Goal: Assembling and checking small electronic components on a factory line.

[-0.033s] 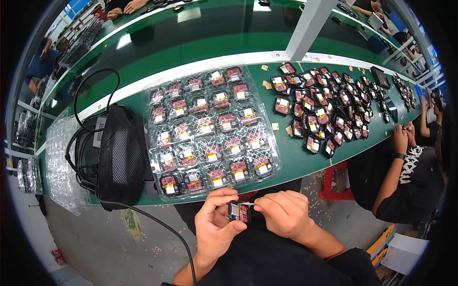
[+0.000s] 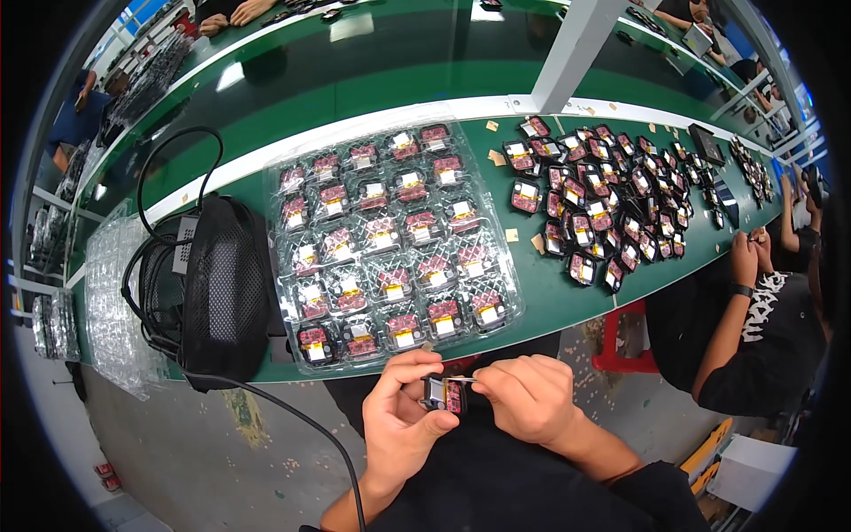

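Left hand (image 2: pixel 395 420) grips a partly covered module (image 2: pixel 437 395), right hand (image 2: pixel 528 398) a thin, hard-to-make-out tool (image 2: pixel 462 380).

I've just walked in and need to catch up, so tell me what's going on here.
A person holds a small black gadget in the left hand, while the right hand pinches a thin, pale piece, too small to identify, against it. On the green table ahead, similar gadgets sit in rows in a clear plastic tray. A loose pile of gadgets lies to its right, and a black bag to its left.
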`<state>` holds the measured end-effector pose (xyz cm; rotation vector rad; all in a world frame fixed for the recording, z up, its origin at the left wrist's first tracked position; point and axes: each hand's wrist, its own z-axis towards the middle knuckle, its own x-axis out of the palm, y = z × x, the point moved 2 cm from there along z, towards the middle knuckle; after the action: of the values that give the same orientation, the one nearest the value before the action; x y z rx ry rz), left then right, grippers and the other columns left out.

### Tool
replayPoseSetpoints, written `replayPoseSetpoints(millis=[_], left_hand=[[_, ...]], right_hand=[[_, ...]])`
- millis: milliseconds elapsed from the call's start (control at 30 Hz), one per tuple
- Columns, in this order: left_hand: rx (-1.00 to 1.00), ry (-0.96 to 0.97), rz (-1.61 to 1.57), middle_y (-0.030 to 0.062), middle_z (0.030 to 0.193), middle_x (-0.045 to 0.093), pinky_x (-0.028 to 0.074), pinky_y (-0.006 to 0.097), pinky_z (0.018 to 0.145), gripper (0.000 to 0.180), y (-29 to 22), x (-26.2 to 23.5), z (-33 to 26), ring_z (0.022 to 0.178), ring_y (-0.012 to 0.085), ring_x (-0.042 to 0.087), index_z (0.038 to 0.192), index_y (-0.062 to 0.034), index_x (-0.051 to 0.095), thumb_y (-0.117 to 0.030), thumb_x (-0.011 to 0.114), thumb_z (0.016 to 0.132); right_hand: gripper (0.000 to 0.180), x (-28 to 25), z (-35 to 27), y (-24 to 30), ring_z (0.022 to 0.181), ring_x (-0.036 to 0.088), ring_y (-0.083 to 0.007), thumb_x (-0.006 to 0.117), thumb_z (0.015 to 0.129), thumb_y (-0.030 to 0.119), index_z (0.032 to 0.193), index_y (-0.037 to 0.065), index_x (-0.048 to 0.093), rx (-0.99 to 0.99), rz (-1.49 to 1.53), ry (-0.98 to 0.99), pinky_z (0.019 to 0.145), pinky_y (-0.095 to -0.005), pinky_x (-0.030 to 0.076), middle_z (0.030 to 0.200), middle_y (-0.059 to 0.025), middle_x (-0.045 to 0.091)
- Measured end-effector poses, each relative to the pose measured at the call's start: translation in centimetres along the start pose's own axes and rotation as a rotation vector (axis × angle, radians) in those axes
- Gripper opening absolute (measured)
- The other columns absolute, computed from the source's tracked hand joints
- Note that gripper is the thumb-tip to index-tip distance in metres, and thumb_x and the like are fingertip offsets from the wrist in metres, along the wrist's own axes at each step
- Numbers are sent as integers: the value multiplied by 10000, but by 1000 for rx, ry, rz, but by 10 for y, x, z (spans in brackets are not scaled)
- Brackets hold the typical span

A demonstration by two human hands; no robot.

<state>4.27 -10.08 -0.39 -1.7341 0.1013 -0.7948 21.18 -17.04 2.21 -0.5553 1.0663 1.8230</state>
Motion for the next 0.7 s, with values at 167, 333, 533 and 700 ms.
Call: replayPoseSetpoints(millis=[167,333,533,700], left_hand=[[12,-23,-20,145,1381,513,529,314,957,599,0,1,0,1173,200,626,1266,27,600,-180,911,798],[1,-21,-27,147,1383,503,547,313,947,600,-1,1,1,1161,219,651,1271,33,589,-163,907,801],[11,-14,-10,138,1385,500,549,312,943,599,1,-1,1,1159,219,654,1272,37,585,-154,905,803],[9,-20,10,136,1377,503,549,319,950,602,-1,0,0,1165,230,655,1270,41,584,-158,906,801]], right_hand=[[145,0,1,2,574,601,-141,796,821,127,920,61,713,-4,-21,1,506,-285,425,790,-10,667],[146,0,1,1,569,589,-136,795,821,132,916,60,712,-7,-40,7,502,-284,415,790,-8,665],[140,0,2,3,567,585,-133,790,829,134,916,57,712,-6,-51,13,499,-283,410,792,-7,668],[138,1,2,4,568,588,-132,790,835,137,916,56,714,-8,-39,4,496,-281,415,794,-9,671]])
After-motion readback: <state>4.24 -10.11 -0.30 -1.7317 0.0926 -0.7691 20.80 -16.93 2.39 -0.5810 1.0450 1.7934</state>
